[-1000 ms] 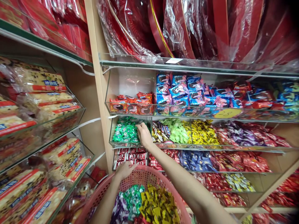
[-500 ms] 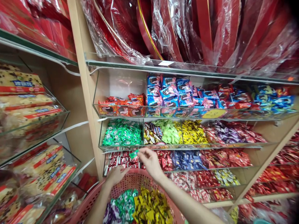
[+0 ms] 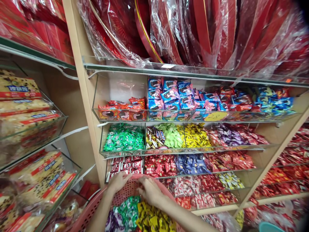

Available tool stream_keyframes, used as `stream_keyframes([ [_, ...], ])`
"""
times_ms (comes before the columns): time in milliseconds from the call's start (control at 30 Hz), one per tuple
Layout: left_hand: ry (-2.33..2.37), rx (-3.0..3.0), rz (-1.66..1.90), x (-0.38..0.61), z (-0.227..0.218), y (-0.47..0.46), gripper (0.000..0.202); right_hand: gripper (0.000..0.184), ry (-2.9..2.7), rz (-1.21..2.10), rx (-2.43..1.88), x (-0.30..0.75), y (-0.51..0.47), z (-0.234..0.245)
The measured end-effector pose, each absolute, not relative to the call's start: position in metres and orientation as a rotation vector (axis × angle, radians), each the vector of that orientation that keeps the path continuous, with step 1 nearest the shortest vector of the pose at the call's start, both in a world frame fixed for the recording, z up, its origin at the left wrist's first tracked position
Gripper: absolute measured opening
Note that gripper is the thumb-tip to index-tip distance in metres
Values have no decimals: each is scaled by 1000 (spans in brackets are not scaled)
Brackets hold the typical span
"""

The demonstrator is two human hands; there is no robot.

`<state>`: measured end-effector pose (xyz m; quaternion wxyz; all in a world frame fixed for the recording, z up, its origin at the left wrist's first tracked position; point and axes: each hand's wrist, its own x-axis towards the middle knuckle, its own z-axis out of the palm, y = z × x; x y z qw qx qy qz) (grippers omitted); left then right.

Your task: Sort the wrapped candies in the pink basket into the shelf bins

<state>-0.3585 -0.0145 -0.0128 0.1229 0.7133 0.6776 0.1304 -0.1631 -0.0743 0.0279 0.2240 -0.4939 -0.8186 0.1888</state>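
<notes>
Glass-fronted shelves [image 3: 135,154] of wrapped sweets cross the middle of my view. At lower centre I have the pink basket [image 3: 129,190], with purple sweets [image 3: 113,220], green sweets [image 3: 129,211] and yellow sweets [image 3: 154,220] inside. My left hand [image 3: 118,181] grips its far rim; my right hand [image 3: 151,190] hangs over the basket, fingers bent, and I cannot tell whether they hold anything.

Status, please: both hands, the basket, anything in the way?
Left hand holding the rim of the pink perforated plastic basket. Right hand over shiny yellow-wrapped sweets, grip unclear. Nothing visibly blocking.
</notes>
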Motion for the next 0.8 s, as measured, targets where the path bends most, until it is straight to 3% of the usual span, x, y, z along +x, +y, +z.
stream_keyframes([
  [333,1945,2028,402,-359,-14,-14,59,19,-2156,146,-1081,-209,-19,154],
  [567,1995,2039,373,-360,-17,-13,60,14,-1955,323,-1387,-237,31,163],
  [800,1990,2073,373,-360,-16,-13,60,23,-1818,422,-1529,-250,49,160],
])
